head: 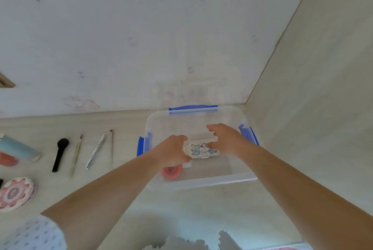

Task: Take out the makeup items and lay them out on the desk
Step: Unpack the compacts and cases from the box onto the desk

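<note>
A clear plastic box [201, 182] with blue latches stands on the pale desk. Inside it lies a flat rectangular palette [201, 149] with a blue and white picture on its lid. My left hand [171, 152] holds the palette's left end and my right hand [226, 138] holds its right end, both reaching down into the box. A round pink puff [171, 172] lies in the box's near left corner, partly under my left wrist. Whether the palette is lifted off the box floor I cannot tell.
Left of the box, laid out on the desk: a thin brush [111, 146], a silver pen [95, 151], a green-handled brush [76, 154], a black powder brush [60, 154], a pale blue tube [18, 147], a pink compact [15, 193]. Walls stand behind and to the right.
</note>
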Motion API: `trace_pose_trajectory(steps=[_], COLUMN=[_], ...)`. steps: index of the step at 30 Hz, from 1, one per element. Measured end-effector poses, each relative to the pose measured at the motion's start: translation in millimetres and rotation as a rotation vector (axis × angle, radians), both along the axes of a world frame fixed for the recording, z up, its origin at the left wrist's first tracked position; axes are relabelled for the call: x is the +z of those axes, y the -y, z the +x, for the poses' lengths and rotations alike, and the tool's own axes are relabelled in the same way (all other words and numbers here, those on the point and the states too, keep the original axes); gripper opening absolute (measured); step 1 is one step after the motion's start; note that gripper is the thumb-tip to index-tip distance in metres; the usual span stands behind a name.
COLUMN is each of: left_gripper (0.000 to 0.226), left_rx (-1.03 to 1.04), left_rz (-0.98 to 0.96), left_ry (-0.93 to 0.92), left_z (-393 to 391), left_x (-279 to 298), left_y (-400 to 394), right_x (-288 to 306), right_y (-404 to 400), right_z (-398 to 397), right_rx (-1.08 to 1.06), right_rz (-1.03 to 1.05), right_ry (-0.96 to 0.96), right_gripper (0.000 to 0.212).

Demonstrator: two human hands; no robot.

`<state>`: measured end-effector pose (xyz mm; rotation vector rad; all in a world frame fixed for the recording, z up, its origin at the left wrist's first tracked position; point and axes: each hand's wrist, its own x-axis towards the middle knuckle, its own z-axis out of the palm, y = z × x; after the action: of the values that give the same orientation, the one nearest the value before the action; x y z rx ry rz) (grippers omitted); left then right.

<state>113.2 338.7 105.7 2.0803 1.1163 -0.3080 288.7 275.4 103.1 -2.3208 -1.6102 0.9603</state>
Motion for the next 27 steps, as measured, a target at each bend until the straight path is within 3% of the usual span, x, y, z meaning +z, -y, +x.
trace_pose_trajectory(steps=[4,9,13,18,27], left_gripper=[0.049,0.046,0.052,0.042,0.045], left_rx=[-0.271,-0.346,-0.407,-0.505,-0.488], left_rz=[0.202,0.225,0.299,0.346,0.286], left_ry=[-0.449,-0.655,-0.687,-0.672,-0.654], left_z=[12.0,21.3,26.6,31.4,27.6], left_x=[-14.2,-29.4,-36.7,-40.1,-46.9], left_y=[-2.5,-3.5,-2.0,0.1,1.9], right_x=[-24.1,-43.1,-50.4,-59.1,-55.8], right_y=[-14.3,-21.7,-25.7,-23.3,-24.6], right_z=[2.5,2.0,-1.5,-5.8,-4.6], right_rx=[0.288,0.401,0.418,0.393,0.372], right_rz=[-0.154,-0.193,-0.152,-0.096,-0.097], right_ry=[0.295,0.38,0.484,0.538,0.485], right_gripper=[0.046,0.054,0.044,0.037,0.063])
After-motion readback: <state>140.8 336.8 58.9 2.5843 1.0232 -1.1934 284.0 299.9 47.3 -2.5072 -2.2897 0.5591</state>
